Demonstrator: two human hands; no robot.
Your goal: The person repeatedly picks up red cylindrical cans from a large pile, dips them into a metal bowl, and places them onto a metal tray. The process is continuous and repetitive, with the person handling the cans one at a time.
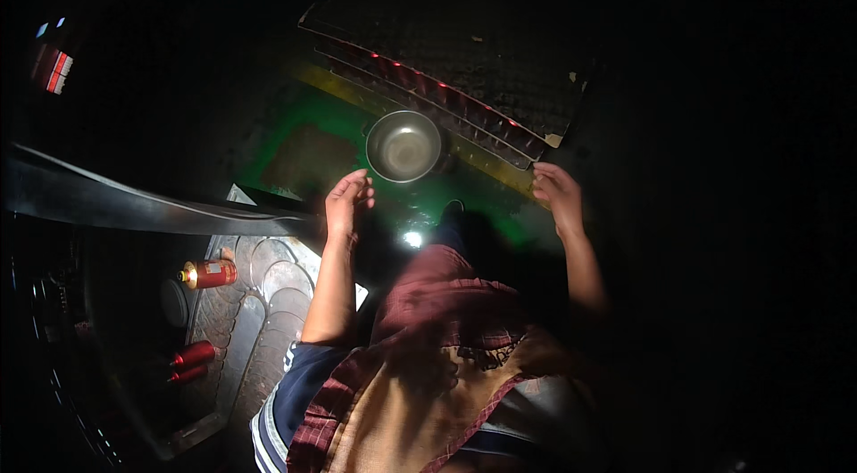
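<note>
Round metal pan [403,145] sits just above picture centre on a green-lit floor [308,120], its shiny inside facing up and catching the light; a small side handle shows at its 9 o'clock edge. Left hand [346,203] is at the pan's 7 o'clock, just beside the rim, fingers loosely curled and released, holding nothing; cannot tell if the fingertips touch the rim. Right hand [558,195] is at the pan's 4 o'clock, well apart from it, fingers curled down near the yellow strip [486,165], empty as far as shows; contact with the strip cannot be told. At 12 to 2 o'clock of the pan lies a dark ribbed metal grating [464,71] with small red glints along its lower edge, the yellow strip running under it. At 6 o'clock of the pan a small bright light spot [412,239] on the floor, a dark shoe tip [453,208] just right of it. Below that the person's maroon and tan cloth wrap [437,357]. At 8 o'clock, well apart, a red canister [208,274] lies on its side on a patterned metal plate [268,294]; two more red canisters [192,359] lower left. A dark curved bar [134,201] crosses at 9 o'clock. Rest too dark to tell.
</note>
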